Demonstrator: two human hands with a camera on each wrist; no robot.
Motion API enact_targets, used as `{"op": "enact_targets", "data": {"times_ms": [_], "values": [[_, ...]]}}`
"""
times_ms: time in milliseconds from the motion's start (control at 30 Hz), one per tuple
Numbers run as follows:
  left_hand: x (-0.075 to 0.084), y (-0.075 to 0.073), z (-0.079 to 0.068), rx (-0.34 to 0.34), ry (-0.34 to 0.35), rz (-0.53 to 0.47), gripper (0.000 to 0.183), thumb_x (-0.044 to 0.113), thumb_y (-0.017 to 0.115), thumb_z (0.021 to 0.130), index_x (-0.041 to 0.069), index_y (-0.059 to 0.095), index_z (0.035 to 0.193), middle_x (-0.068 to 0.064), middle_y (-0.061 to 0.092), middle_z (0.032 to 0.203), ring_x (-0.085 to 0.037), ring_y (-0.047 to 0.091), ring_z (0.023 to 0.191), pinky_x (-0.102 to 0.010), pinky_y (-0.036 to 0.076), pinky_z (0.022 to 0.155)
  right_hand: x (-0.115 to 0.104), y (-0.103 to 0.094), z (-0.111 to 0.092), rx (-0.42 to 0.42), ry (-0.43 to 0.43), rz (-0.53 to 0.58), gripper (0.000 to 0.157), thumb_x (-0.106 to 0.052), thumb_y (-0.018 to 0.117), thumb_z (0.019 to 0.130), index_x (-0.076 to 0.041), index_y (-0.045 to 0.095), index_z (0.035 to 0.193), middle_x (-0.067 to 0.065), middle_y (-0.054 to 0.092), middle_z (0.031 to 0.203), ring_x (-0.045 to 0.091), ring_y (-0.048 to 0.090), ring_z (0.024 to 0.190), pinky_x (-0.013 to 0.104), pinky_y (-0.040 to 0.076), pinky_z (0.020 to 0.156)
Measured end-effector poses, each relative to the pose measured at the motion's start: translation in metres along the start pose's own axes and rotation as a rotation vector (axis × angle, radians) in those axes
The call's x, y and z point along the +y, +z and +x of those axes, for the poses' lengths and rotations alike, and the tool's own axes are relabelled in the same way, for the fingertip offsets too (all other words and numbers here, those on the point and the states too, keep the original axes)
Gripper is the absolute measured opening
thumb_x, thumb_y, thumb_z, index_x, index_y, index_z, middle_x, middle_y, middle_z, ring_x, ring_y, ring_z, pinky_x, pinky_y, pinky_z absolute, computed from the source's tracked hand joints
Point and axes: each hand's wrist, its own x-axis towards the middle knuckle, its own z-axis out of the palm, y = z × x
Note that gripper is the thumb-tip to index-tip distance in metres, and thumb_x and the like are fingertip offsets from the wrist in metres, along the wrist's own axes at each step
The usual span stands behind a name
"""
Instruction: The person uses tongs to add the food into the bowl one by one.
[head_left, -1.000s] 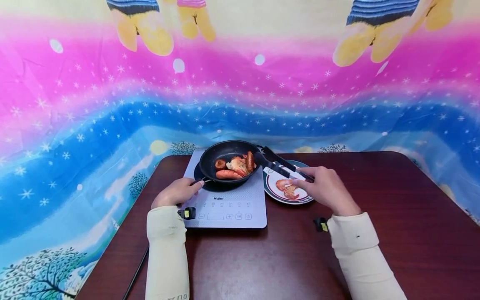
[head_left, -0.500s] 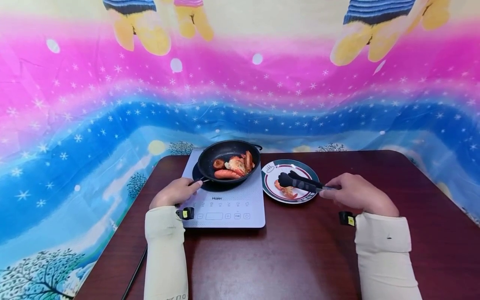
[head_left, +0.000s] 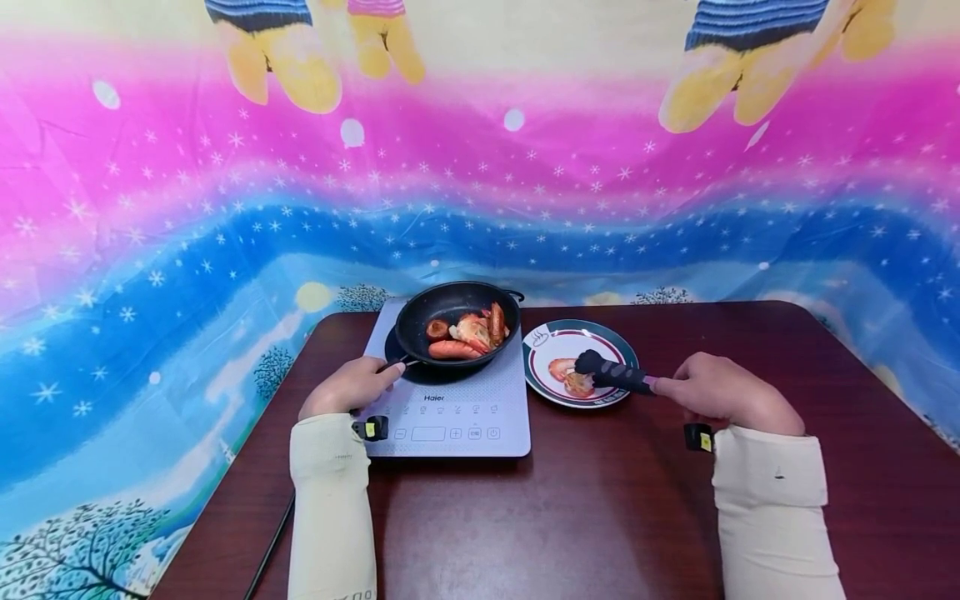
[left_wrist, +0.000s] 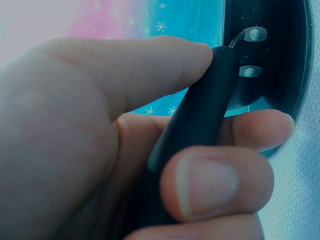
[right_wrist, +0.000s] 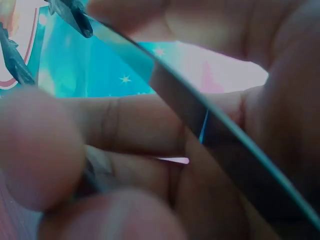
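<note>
In the head view, my left hand (head_left: 351, 388) grips the black handle (left_wrist: 200, 110) of a frying pan (head_left: 427, 307), fingers and thumb wrapped around it in the left wrist view. Inside the pan lie a red sausage (head_left: 452, 349), a browned round piece (head_left: 438, 328) and other cooked pieces. My right hand (head_left: 723, 392) holds black-tipped tongs (head_left: 617, 374), whose metal arms show between thumb and fingers in the right wrist view. The tong tips reach orange, shrimp-like food (head_left: 561, 368) on a plate (head_left: 585, 343); whether they pinch it I cannot tell.
The pan sits on a white induction cooktop (head_left: 435, 447) with touch buttons. A black cord (head_left: 273, 542) runs along the table's left side. The dark wooden table (head_left: 480, 525) meets a printed cloth backdrop (head_left: 480, 233) behind and at the sides.
My right hand has drawn the tongs from the pan's right edge to the right, over the plate, and their tips are now down at the shrimp-like food. My left hand stays on the handle.
</note>
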Motion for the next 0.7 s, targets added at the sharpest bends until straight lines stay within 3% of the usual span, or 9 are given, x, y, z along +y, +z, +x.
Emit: {"op": "enact_targets", "data": {"times_ms": [333,533,700], "values": [[0.000,0.001,0.000,0.002,-0.009,0.000,0.045,0.044,0.043,0.101,0.004,0.063,0.107,-0.006,0.047,0.066,-0.018,0.043,0.051,-0.033,0.041,0.054,-0.010,0.011,0.014,0.036,0.004,-0.093,0.050,-0.047,0.053,0.095,-0.014,0.051,0.057,-0.003,0.040,0.050,0.014,0.041,0.047,0.032,0.036,0.049],[-0.001,0.001,0.002,-0.003,-0.013,-0.007,0.045,0.045,0.043,0.101,0.005,0.063,0.105,-0.005,0.047,0.065,-0.018,0.042,0.050,-0.033,0.042,0.053,-0.018,0.018,0.021,0.033,0.012,-0.098,0.043,-0.047,0.056,0.093,-0.010,0.062,0.071,0.000,0.048,0.055,0.017,0.050,0.054,0.034,0.040,0.050],[-0.001,0.001,0.002,-0.007,-0.003,-0.004,0.046,0.045,0.042,0.102,0.004,0.063,0.104,-0.004,0.046,0.064,-0.017,0.041,0.049,-0.033,0.041,0.052,-0.026,0.027,0.026,0.023,0.042,-0.105,0.040,-0.045,0.062,0.089,-0.010,0.062,0.071,0.003,0.053,0.057,0.018,0.052,0.055,0.033,0.040,0.051]]}}
